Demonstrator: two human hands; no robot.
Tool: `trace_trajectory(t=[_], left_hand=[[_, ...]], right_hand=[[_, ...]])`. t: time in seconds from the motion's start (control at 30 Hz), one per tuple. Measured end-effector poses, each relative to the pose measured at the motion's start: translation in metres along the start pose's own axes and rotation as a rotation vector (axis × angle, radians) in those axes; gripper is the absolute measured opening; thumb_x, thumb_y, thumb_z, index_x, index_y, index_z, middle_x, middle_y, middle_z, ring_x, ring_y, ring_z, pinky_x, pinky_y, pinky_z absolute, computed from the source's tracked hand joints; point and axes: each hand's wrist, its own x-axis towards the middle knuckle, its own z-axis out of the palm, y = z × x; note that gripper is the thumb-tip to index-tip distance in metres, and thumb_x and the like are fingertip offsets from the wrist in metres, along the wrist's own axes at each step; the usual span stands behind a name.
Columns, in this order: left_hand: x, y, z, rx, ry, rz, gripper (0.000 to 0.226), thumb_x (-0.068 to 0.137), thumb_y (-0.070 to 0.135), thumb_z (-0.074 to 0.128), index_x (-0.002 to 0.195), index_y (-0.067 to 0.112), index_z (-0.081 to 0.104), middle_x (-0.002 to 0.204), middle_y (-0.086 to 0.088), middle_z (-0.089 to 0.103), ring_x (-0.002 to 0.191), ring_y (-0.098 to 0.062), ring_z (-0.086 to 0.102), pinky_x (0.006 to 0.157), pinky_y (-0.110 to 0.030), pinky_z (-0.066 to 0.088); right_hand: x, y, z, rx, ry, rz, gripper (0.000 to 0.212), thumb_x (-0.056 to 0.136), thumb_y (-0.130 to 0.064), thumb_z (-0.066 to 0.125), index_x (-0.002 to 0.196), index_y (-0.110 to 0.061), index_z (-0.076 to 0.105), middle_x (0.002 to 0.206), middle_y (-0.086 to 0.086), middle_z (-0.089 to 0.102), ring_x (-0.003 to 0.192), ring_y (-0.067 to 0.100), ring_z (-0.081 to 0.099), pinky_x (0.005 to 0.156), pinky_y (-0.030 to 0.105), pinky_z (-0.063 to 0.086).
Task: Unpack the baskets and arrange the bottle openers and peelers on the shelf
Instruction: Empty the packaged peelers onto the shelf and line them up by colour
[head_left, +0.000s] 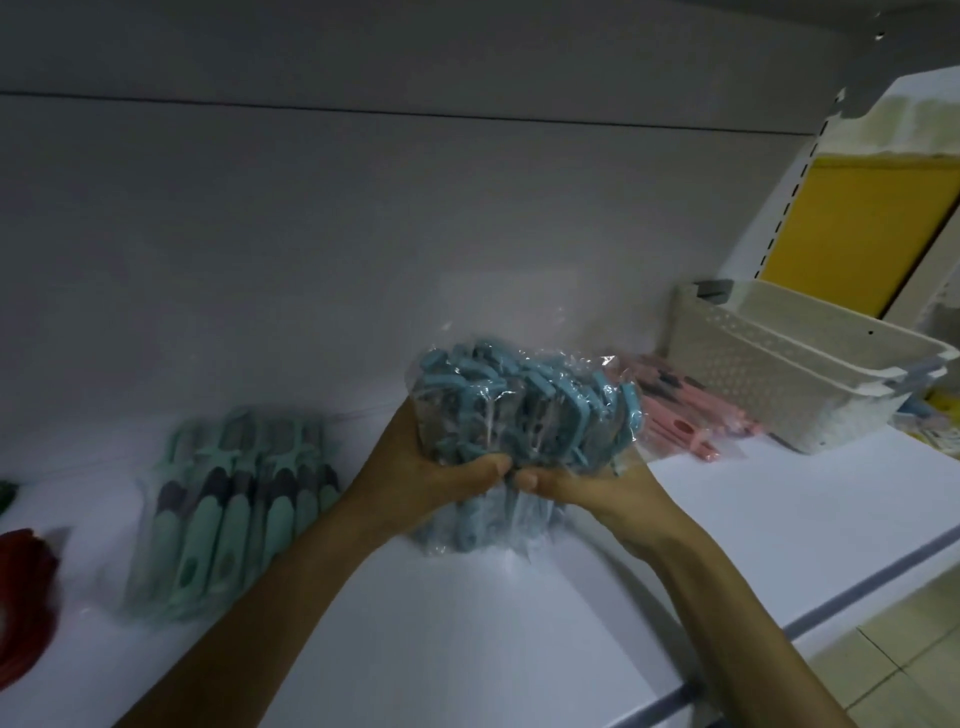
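Both left hand (415, 470) and right hand (592, 491) clasp the blue peeler bundle (519, 410); lay it flat, handles toward the shelf (753, 519) front edge.

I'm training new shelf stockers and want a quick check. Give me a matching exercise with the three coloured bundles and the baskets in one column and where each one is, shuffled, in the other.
Things
1. blue bundle
2. green bundle
3. pink bundle
4. white baskets

Places
A. gripped by the left hand and the right hand
B. stacked at the right end of the shelf
C. lying on the shelf, left of the left hand
D. lying on the shelf, just left of the baskets

Pairs: 1-A, 2-C, 3-D, 4-B
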Motion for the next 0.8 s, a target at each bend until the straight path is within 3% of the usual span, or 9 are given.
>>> trace_trajectory(t=[0.07,0.2,0.3,0.4,0.5,0.57,0.67,0.73,0.8], left_hand=[[0.001,-0.002,-0.001,-0.011,0.038,-0.024,0.043,0.063,0.017,0.079,0.102,0.012,0.061,0.088,0.005,0.073,0.082,-0.011,0.071,0.064,-0.021,0.054],[0.005,-0.007,0.001,-0.017,0.078,-0.052,0.031,0.072,0.001,0.077,0.096,0.012,0.063,0.077,0.004,0.073,0.070,-0.009,0.070,0.058,-0.019,0.053],[0.009,-0.009,0.005,-0.052,0.177,-0.074,0.025,0.075,-0.005,0.072,0.087,0.016,0.065,0.070,0.004,0.072,0.063,-0.009,0.069,0.054,-0.019,0.053],[0.011,-0.011,0.006,-0.104,0.230,-0.089,0.020,0.076,-0.003,0.071,0.089,0.011,0.066,0.073,0.002,0.073,0.068,-0.012,0.070,0.057,-0.021,0.054],[0.011,-0.011,0.004,-0.120,0.247,-0.103,0.021,0.076,0.001,0.072,0.095,0.007,0.066,0.082,-0.002,0.074,0.078,-0.018,0.072,0.064,-0.024,0.056],[0.012,-0.013,0.003,-0.118,0.277,-0.105,0.024,0.076,0.004,0.073,0.099,0.005,0.066,0.086,-0.004,0.074,0.083,-0.021,0.072,0.068,-0.028,0.057],[0.016,-0.013,0.004,-0.108,0.317,-0.120,0.030,0.076,0.005,0.074,0.105,0.002,0.064,0.092,-0.007,0.074,0.087,-0.022,0.071,0.074,-0.032,0.058],[0.019,-0.012,0.003,-0.126,0.332,-0.152,0.021,0.078,0.004,0.072,0.098,0.004,0.067,0.087,-0.007,0.074,0.081,-0.021,0.072,0.069,-0.030,0.058],[0.022,-0.011,-0.002,-0.215,0.330,-0.228,0.011,0.075,0.008,0.074,0.085,0.007,0.070,0.078,-0.007,0.074,0.071,-0.021,0.071,0.060,-0.028,0.056]], right_hand=[[0.001,0.003,0.005,0.037,0.058,-0.032,0.043,0.059,-0.024,0.083,0.098,-0.037,0.071,0.102,-0.005,0.073,0.096,0.014,0.070,0.074,0.020,0.055],[0.005,0.006,0.013,0.043,0.136,-0.089,0.041,0.065,-0.014,0.078,0.091,-0.045,0.071,0.097,-0.008,0.074,0.089,0.011,0.071,0.069,0.018,0.055],[0.009,0.007,0.018,0.087,0.202,-0.104,0.032,0.064,-0.015,0.077,0.090,-0.033,0.072,0.091,-0.007,0.075,0.086,0.011,0.072,0.068,0.019,0.055],[0.013,0.010,0.018,0.147,0.244,-0.070,0.040,0.062,-0.013,0.079,0.099,-0.019,0.065,0.093,0.000,0.075,0.088,0.017,0.072,0.070,0.023,0.056],[0.015,0.012,0.014,0.183,0.256,-0.060,0.036,0.062,-0.012,0.079,0.093,-0.025,0.067,0.093,-0.001,0.075,0.088,0.016,0.072,0.069,0.022,0.056],[0.014,0.012,0.016,0.159,0.243,-0.081,0.045,0.062,-0.016,0.082,0.103,-0.025,0.065,0.099,-0.002,0.074,0.091,0.015,0.071,0.071,0.022,0.057],[0.015,0.015,0.020,0.051,0.225,-0.069,0.079,0.057,-0.019,0.091,0.125,-0.014,0.050,0.110,-0.001,0.070,0.099,0.014,0.069,0.074,0.023,0.057],[0.019,0.016,0.018,0.039,0.255,-0.046,0.070,0.060,-0.013,0.088,0.122,-0.011,0.055,0.108,0.000,0.071,0.097,0.015,0.069,0.075,0.025,0.057],[0.028,0.014,0.012,0.065,0.242,0.003,0.047,0.064,-0.007,0.085,0.106,-0.016,0.066,0.101,0.002,0.073,0.092,0.018,0.071,0.075,0.028,0.058]])
